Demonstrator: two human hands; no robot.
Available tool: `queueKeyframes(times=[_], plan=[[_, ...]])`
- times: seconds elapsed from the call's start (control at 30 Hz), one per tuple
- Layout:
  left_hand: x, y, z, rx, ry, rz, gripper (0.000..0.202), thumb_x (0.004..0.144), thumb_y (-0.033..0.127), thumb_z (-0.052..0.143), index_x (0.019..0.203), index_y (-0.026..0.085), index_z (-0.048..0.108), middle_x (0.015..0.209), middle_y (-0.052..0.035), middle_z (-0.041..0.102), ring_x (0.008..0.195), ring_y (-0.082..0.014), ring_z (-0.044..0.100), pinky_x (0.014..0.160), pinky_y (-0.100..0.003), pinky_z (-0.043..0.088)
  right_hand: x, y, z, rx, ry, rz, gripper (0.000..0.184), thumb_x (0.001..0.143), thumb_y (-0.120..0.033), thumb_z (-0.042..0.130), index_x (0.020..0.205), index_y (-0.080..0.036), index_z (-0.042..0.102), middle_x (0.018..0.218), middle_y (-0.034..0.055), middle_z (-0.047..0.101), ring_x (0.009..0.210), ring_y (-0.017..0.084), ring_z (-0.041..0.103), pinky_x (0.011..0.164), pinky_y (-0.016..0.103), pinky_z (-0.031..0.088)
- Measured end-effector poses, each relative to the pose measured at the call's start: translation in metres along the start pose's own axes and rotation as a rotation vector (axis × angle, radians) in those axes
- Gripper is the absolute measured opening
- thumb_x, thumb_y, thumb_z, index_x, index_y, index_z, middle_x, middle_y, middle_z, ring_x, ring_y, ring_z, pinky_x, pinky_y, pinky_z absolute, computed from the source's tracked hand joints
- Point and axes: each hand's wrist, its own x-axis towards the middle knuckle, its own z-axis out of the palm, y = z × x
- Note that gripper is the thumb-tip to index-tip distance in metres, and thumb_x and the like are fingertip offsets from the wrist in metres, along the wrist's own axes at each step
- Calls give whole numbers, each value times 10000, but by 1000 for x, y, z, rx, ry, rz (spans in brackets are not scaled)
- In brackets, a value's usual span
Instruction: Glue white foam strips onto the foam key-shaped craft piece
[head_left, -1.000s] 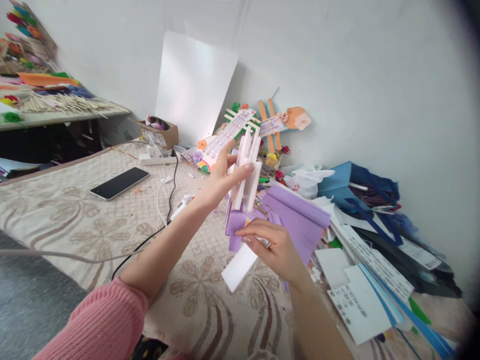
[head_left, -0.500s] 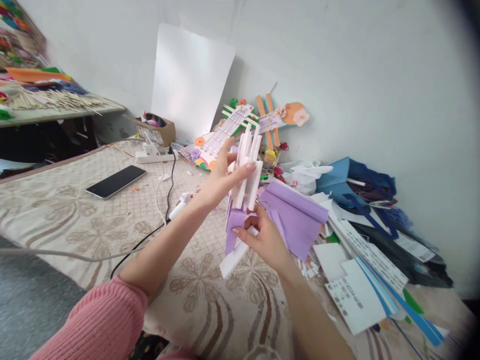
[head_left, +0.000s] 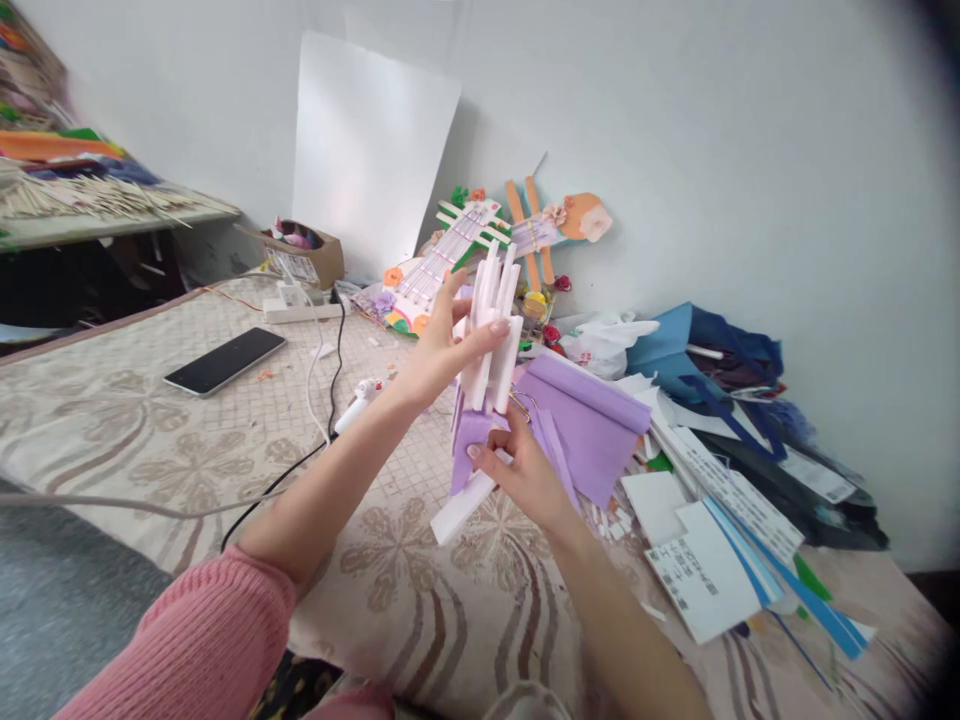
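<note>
My left hand (head_left: 454,340) is wrapped round a craft piece made of white foam-board strips (head_left: 489,365), held up over the table with its narrow ends pointing away from me. Purple paper (head_left: 471,440) covers its near end. At that end my right hand (head_left: 517,465) pinches the purple paper between thumb and fingers. A loose-looking white strip (head_left: 459,512) sticks out below, towards the lower left; whether it is joined to the piece is hidden by my fingers. Just right of the piece, the metal loops of scissors (head_left: 523,403) show in part.
Purple paper (head_left: 592,420) lies partly rolled on the right, near white card pieces (head_left: 697,580) and a blue bag (head_left: 675,350). Decorated paper guitars (head_left: 450,260) lean by the wall. On the left are a phone (head_left: 225,362), cables, a power strip (head_left: 296,311) and a glue gun (head_left: 361,400).
The view has shifted slightly, so most things sit a little further left and up. Both hands keep their hold, and the white strip below has tilted slightly flatter.
</note>
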Motion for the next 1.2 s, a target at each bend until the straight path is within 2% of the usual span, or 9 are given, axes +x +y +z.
queueKeyframes(times=[0.17,0.37,0.5,0.6,0.67,0.8,0.93,1.1,1.2], plan=[[-1,-3,0,41,-51,36,888,812,605,699,1523,328,245,1533,-131,384,1400,-381,400,1130,-598,350,-5,6,2,13,-5,13,547,858,-460,649,1285,-231,394,701,-61,568,601,134,556,533,263,406],[-2,-3,2,44,-82,16,931,799,593,711,1537,318,214,1425,-139,479,1281,-345,518,1037,-535,452,-8,8,1,-123,-9,-9,493,872,-486,642,1259,-233,471,722,-42,585,618,140,552,571,286,404],[0,-3,3,85,-75,38,953,788,593,713,1540,285,214,1406,-146,497,1323,-346,485,1055,-516,447,-6,12,2,-132,77,-63,507,844,-505,682,1237,-231,516,1021,61,630,833,184,610,633,306,458],[0,-4,4,100,-69,53,958,793,586,711,1545,273,208,1393,-143,512,1332,-341,482,1072,-517,441,0,19,5,34,73,-132,639,841,-481,698,1377,-281,415,1288,106,563,1103,232,595,809,360,512],[0,-6,4,88,-83,58,948,806,576,705,1550,278,201,1398,-139,511,1335,-338,482,1072,-514,446,5,25,7,172,10,-154,706,837,-478,711,1427,-332,353,1369,95,525,1179,238,577,896,392,511],[-1,-9,6,62,-89,58,948,805,573,710,1556,285,206,1419,-140,491,1331,-338,491,1070,-502,456,12,34,10,324,-79,-161,695,818,-467,746,1403,-353,388,1240,57,603,1127,230,609,909,400,517],[-1,-12,7,52,-95,54,971,796,625,697,1559,291,197,1463,-150,462,1328,-340,501,1078,-511,453,14,38,11,343,-51,-174,567,814,-478,753,1300,-329,503,1170,36,641,1026,207,620,903,384,517],[-1,-5,0,108,-102,116,860,824,693,631,1518,336,270,1584,-109,350,1514,-368,251,1169,-569,340,14,37,11,323,-60,-166,502,797,-510,758,1216,-304,573,1111,32,659,978,199,611,890,366,512],[-9,5,-11,148,-3,86,748,881,680,569,1493,335,310,1583,-105,368,1514,-364,268,1179,-582,321,14,39,11,348,-56,-152,503,775,-501,778,1193,-302,580,1061,27,660,962,199,609,868,358,517]])
